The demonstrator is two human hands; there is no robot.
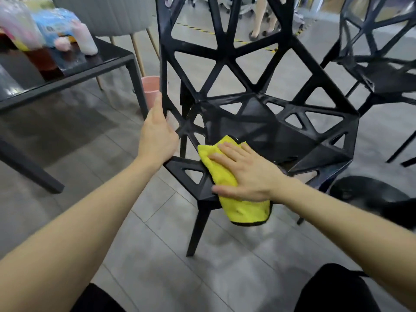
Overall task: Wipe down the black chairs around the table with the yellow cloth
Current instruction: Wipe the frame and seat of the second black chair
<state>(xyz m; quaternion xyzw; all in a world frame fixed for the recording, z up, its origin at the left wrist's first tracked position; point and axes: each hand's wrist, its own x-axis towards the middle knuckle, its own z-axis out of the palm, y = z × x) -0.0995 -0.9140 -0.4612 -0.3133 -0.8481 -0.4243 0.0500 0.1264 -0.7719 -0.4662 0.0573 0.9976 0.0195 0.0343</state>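
Left hand point(157, 134) grip clasping black chair point(254, 122) edge for steadiness; right hand point(245, 174) flat, fingers straight, pressing yellow cloth point(243, 208) onto seat front for wiping.

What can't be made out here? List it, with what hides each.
Head view:
- Seat of the near black chair under the yellow cloth: covered by cloth and right hand.
- Left hand fingers: behind the frame.
- Pink bin: mostly behind the table leg.
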